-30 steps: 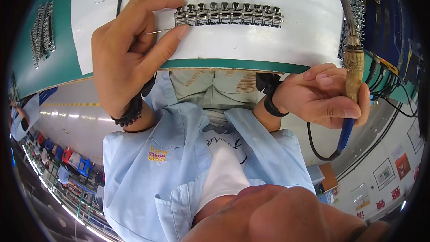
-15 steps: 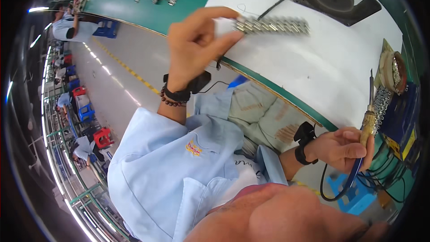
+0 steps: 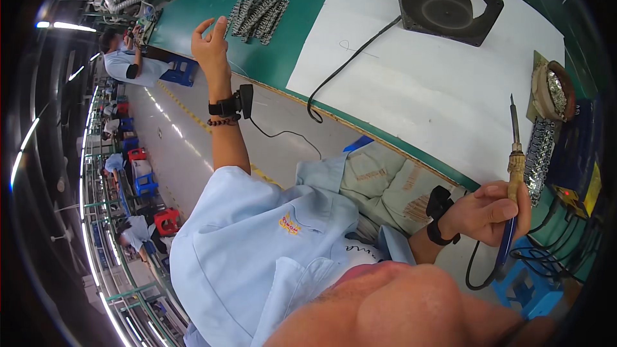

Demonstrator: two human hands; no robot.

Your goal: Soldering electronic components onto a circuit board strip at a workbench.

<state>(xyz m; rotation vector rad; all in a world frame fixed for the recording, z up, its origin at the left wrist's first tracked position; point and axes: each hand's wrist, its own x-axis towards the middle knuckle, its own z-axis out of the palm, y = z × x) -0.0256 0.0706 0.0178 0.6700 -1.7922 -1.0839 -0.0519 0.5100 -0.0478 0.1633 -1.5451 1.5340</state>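
Observation:
At the far left of the bench, my left hand (image 3: 211, 48) is raised with its fingers apart and nothing in them. Just right of it lies a pile of narrow strips (image 3: 260, 16) studded with small metallic parts. My right hand (image 3: 491, 215) is wrapped round the handle of a soldering iron (image 3: 515, 160), whose metal tip points up and away over the bench. Another strip with shiny parts (image 3: 540, 157) lies right beside the iron. Beyond that strip sits a round brown dish (image 3: 558, 93) with silvery bits inside.
A black fan (image 3: 443, 6) stands at the back on a white sheet (image 3: 385, 83), its cable trailing to the bench's near edge. A dark blue box (image 3: 578, 154) and loose cables are at the right. Blue stools (image 3: 530, 286) and a distant person (image 3: 132, 64) are around the bench.
My left hand has moved left from over the white sheet to the pile and let go of the strip it held. My right hand still grips the soldering iron. The view has shifted slightly.

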